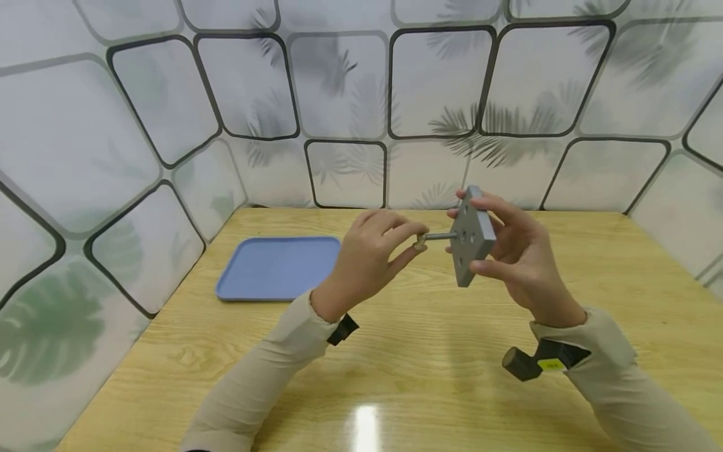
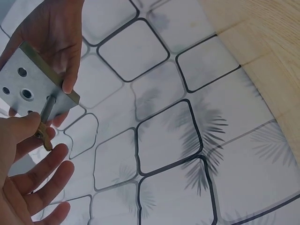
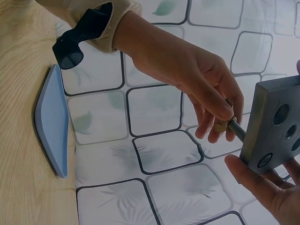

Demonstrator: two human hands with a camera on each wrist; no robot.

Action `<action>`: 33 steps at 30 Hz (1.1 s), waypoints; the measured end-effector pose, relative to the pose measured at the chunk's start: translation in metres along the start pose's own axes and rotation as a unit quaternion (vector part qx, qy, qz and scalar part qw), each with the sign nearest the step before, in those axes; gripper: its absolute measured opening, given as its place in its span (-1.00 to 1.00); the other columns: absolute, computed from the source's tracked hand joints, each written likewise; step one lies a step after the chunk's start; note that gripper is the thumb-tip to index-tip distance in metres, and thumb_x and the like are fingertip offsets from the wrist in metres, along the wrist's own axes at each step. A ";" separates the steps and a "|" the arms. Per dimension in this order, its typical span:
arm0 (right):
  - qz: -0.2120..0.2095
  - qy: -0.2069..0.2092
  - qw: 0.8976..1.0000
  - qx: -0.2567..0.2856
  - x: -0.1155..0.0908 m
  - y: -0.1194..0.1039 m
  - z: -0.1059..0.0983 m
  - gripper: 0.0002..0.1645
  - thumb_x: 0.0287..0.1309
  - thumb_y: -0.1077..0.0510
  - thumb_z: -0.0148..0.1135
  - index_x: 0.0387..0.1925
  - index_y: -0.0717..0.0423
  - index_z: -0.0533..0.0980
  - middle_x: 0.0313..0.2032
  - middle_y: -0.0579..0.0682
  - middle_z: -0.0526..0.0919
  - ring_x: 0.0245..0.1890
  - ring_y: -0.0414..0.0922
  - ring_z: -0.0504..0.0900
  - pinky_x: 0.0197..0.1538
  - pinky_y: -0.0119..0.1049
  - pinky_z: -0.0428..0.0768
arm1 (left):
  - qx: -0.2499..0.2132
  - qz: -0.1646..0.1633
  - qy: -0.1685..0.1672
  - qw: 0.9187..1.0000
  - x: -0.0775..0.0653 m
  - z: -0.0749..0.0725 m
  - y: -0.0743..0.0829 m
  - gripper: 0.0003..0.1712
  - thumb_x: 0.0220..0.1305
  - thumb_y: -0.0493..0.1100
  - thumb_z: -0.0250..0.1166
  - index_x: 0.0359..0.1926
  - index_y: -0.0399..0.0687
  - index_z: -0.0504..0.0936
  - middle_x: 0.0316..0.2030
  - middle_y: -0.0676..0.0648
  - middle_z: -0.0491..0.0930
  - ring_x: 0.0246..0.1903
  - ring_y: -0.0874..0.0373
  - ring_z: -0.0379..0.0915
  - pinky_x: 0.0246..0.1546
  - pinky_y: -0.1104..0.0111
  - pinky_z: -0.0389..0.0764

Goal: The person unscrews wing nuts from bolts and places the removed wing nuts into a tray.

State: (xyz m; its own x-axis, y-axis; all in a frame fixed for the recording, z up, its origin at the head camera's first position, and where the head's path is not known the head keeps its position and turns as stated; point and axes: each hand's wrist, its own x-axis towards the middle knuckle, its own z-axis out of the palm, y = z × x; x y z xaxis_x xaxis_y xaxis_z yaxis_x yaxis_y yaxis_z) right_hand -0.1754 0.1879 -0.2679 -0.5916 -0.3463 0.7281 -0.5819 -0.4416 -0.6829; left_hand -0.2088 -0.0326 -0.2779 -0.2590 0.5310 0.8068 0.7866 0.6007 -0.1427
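Thumb and fingertips of my left hand [image 1: 367,260] pinch a brass-coloured wing nut [image 1: 420,242] at the end of a threaded metal bolt [image 1: 440,236]. The bolt's other end meets the holed face of a thick grey metal plate [image 1: 473,238]; how deep it goes in is hidden. My right hand [image 1: 522,251] holds this plate upright by its edges, above the table. Several round holes show on the plate [image 2: 14,89] in the left wrist view. In the right wrist view, threads are visible on the bolt [image 3: 237,129] between the wing nut [image 3: 222,125] and the plate.
A shallow blue tray [image 1: 277,270] lies on the wooden table [image 1: 395,376], to the left of and behind my left hand. Patterned cloth [image 1: 339,81] with leaf prints and dark outlined shapes rises along the table's back and sides. Each wrist wears a dark camera mount [image 1: 536,363].
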 end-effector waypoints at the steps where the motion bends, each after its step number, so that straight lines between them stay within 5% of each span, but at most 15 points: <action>1: 0.003 0.002 1.000 -0.004 -0.001 -0.001 0.000 -0.28 -0.03 0.46 0.29 0.23 0.16 0.37 0.32 0.20 0.26 0.20 0.08 0.41 -0.02 -0.04 0.63 | -0.001 -0.002 0.000 1.000 0.001 0.001 0.001 -0.78 0.17 -0.03 0.31 -0.17 0.04 0.67 -0.25 0.03 0.65 -0.22 0.18 0.55 0.04 0.25 0.48; 23: 0.016 0.002 1.000 -0.005 0.004 -0.002 -0.007 -0.25 -0.02 0.47 0.28 0.26 0.12 0.35 0.33 0.15 0.27 0.20 0.05 0.41 -0.02 -0.06 0.63 | -0.015 -0.029 -0.028 0.999 0.006 0.000 -0.005 -0.87 0.23 -0.05 0.26 -0.30 0.01 0.63 -0.35 0.07 0.63 -0.26 0.19 0.53 0.01 0.24 0.48; 33: 0.095 0.031 0.994 -0.050 0.005 0.003 -0.012 -0.04 0.01 0.42 0.28 0.41 0.09 0.08 0.25 0.11 0.22 0.19 -0.04 0.42 -0.04 -0.04 0.63 | -0.043 -0.041 -0.054 0.997 0.007 -0.001 -0.010 -0.87 0.19 -0.14 0.30 -0.25 -0.06 0.61 -0.35 0.04 0.69 -0.32 0.22 0.59 0.17 0.16 0.43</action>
State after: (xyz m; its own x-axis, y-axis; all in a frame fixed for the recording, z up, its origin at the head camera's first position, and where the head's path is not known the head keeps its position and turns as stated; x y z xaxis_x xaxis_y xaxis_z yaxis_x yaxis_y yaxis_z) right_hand -0.1874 0.1946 -0.2670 -0.7274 -0.3633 0.5822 -0.5072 -0.2867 -0.8127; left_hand -0.2175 -0.0351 -0.2701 -0.3801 0.5462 0.7464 0.8037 0.5944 -0.0257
